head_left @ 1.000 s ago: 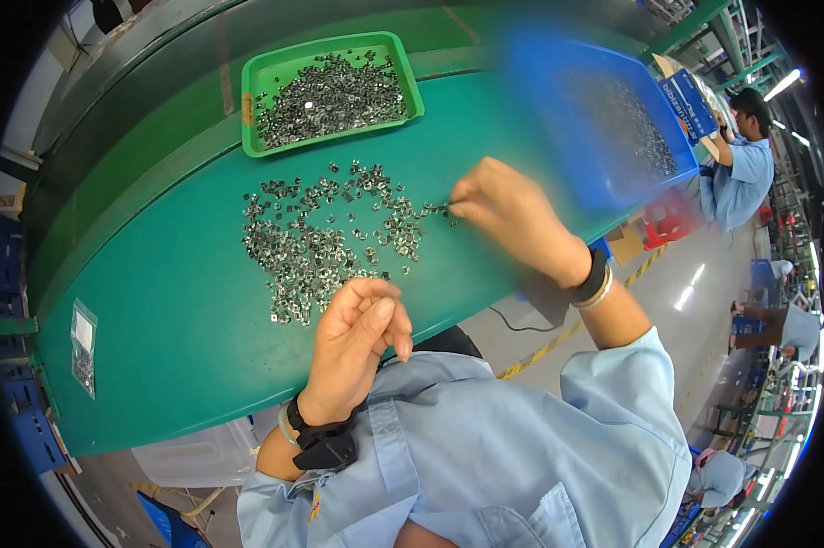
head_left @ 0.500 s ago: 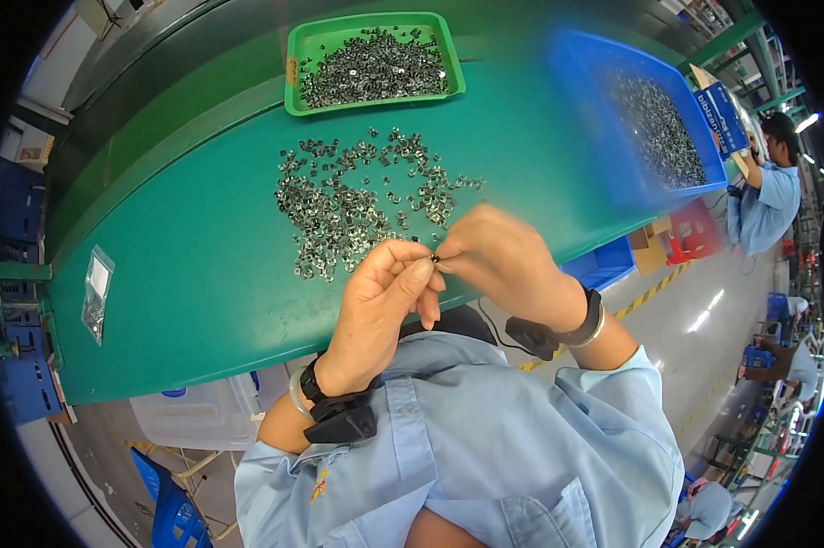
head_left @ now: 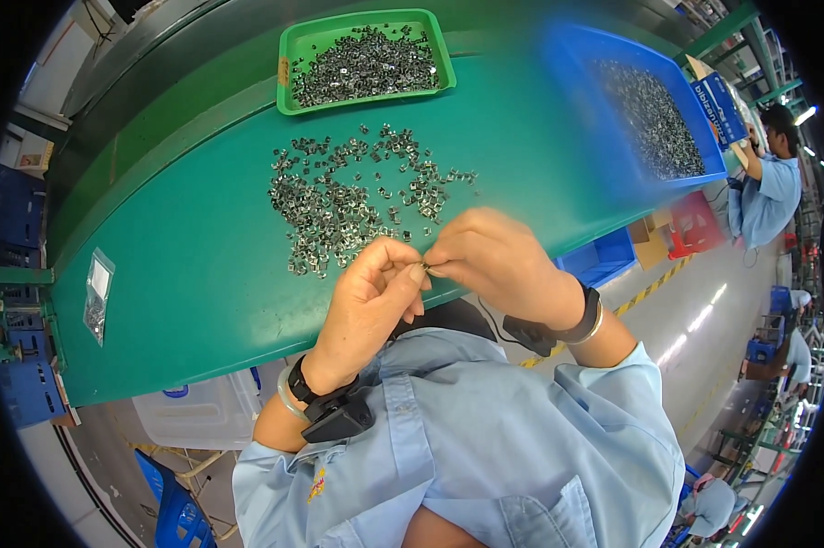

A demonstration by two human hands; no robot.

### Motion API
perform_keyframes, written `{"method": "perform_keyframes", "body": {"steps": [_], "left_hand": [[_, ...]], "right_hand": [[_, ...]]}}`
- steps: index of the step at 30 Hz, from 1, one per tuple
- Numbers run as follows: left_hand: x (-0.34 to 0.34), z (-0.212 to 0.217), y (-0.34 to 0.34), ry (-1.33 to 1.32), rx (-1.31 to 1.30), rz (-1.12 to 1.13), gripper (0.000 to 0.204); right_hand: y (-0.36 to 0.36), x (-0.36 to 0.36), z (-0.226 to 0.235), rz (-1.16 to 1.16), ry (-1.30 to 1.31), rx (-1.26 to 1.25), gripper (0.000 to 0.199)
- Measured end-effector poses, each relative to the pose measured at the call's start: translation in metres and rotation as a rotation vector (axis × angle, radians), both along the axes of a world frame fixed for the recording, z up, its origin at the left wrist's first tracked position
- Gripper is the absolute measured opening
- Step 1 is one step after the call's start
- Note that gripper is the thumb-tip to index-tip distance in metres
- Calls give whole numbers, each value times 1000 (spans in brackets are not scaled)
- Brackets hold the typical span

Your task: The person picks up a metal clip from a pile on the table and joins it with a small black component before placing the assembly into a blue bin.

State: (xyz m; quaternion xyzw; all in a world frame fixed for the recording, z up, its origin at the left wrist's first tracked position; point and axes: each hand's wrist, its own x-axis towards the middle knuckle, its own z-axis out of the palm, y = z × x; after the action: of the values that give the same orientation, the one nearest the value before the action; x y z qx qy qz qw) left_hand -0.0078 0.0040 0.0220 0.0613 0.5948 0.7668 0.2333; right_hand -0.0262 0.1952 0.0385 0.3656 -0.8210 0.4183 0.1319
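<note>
The left hand (head_left: 366, 301) and the right hand (head_left: 498, 265) are meeting over the near edge of the green tabletop (head_left: 193, 274). Each is closing thumb and forefinger in a pinch, and both seem to be gripping one small metal part (head_left: 425, 267) between them; the fingers are hiding most of it, so its exact shape is hard to tell. The left hand's other fingers are curling loosely toward the palm.

A loose pile of metal pieces (head_left: 330, 215) is lying just beyond the hands, toward the middle of the tabletop. Near the far edge, a green tray (head_left: 444, 57) is holding many more, and a blue bin (head_left: 576, 100) is sitting at the right end with another heap. A clear bag (head_left: 96, 297) is lying by the left end.

For a piece this tiny, the left pinch is best steadying while the right fingertips are doing the fine work, with light, even pressure and wrists staying low over the tabletop, so that a slip is landing there and not past the edge.

The blue box (head_left: 720, 108) beyond the bin is showing pale printed lettering; the bag is carrying a white label, too small to read.
</note>
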Motion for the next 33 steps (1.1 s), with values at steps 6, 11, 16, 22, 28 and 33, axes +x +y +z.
{"method": "perform_keyframes", "body": {"steps": [6,11,16,22,28,33], "left_hand": [[4,1,5,-51,152,47,14],[4,-7,9,-64,212,60,15],[4,-9,10,-125,303,38,14],[2,-15,9,-130,390,-29,12],[1,-13,10,-179,362,-71,12],[3,-9,12,-164,318,-33,13]], "right_hand": [[-1,3,-11,-68,-46,-131,20],[-5,6,-18,-94,-15,-155,20],[-4,11,-21,-110,-3,-155,20],[-2,17,-19,-76,-94,-214,17],[1,20,-18,-78,-141,-243,19],[1,21,-21,-72,-165,-279,21]]}}
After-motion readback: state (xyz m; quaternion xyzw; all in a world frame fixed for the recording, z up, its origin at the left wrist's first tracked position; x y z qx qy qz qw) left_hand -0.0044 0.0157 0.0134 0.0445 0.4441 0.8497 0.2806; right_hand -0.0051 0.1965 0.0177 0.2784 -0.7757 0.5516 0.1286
